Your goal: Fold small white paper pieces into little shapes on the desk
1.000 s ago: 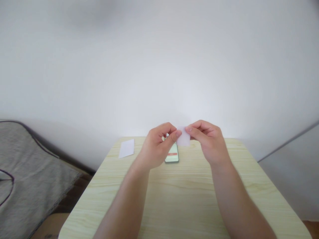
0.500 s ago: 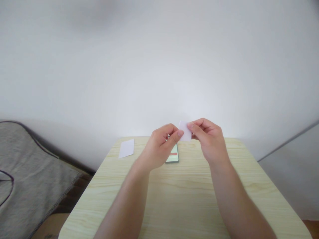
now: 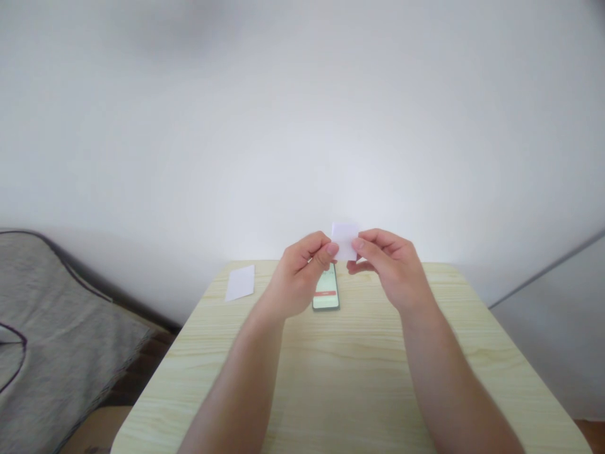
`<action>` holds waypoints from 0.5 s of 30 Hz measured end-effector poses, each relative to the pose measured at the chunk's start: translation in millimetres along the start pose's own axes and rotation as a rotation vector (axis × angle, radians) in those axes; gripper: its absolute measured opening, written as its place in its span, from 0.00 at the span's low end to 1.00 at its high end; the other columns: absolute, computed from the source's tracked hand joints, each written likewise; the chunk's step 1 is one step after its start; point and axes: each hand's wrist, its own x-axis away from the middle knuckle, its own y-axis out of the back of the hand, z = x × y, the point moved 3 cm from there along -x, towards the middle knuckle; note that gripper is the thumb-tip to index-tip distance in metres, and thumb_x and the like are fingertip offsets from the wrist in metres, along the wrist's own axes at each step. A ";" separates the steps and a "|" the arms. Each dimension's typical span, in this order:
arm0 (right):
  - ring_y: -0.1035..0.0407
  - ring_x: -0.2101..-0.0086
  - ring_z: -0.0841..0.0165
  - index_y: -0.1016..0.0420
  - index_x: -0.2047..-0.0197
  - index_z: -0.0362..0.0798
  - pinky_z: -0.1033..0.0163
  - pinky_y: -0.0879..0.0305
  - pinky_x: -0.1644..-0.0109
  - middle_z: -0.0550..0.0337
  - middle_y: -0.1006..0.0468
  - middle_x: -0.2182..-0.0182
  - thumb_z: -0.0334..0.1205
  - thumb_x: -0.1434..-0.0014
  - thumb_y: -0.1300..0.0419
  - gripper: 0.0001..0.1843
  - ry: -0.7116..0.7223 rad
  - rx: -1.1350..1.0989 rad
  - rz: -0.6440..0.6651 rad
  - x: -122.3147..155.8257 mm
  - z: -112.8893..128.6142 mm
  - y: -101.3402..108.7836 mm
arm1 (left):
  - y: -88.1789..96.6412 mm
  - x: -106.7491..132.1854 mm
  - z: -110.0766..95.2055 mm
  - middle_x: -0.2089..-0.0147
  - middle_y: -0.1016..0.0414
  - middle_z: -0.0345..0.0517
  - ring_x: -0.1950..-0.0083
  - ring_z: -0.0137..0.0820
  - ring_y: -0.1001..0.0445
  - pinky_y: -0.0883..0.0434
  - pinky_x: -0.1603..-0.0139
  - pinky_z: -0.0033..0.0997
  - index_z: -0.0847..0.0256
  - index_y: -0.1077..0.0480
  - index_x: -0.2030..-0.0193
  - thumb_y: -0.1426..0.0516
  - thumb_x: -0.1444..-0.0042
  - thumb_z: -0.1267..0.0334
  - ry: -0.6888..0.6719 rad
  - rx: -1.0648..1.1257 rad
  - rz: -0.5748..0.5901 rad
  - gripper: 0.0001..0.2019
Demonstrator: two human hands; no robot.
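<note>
Hold white slip (image 3: 344,234) in tight thumb-and-finger pinches of left hand (image 3: 297,274) and right hand (image 3: 393,266), avoiding possible creasing from uneven tension.

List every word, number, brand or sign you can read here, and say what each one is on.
Nothing can be read for certain.
Phone: dark marks high on its screen, too small and blurred to read.
Red bar on that screen: a faint pale mark, illegible.
Held paper: no text visible.
Other paper: no text visible.
</note>
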 end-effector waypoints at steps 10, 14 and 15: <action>0.24 0.68 0.69 0.17 0.65 0.49 0.63 0.26 0.62 0.61 0.17 0.72 0.47 0.36 0.30 0.11 0.091 0.227 0.022 6.0 7.8 -0.9 | 4.5 -3.9 4.2 0.68 0.32 0.41 0.64 0.30 0.37 0.40 0.62 0.33 0.60 0.26 0.65 0.38 0.32 0.51 0.020 0.077 -0.128 0.15; 0.26 0.69 0.70 0.18 0.65 0.49 0.65 0.29 0.64 0.62 0.18 0.72 0.47 0.35 0.30 0.11 0.087 0.280 0.025 6.7 8.4 -2.0 | 6.5 -2.9 5.1 0.67 0.28 0.42 0.64 0.30 0.34 0.37 0.62 0.32 0.60 0.24 0.63 0.35 0.35 0.53 0.012 0.120 -0.219 0.12; 0.26 0.69 0.70 0.18 0.65 0.49 0.65 0.29 0.64 0.62 0.18 0.72 0.47 0.35 0.30 0.11 0.088 0.288 0.018 6.8 8.4 -2.1 | 6.8 -2.7 4.8 0.67 0.28 0.42 0.64 0.30 0.34 0.37 0.62 0.32 0.60 0.24 0.63 0.35 0.36 0.53 0.010 0.124 -0.227 0.12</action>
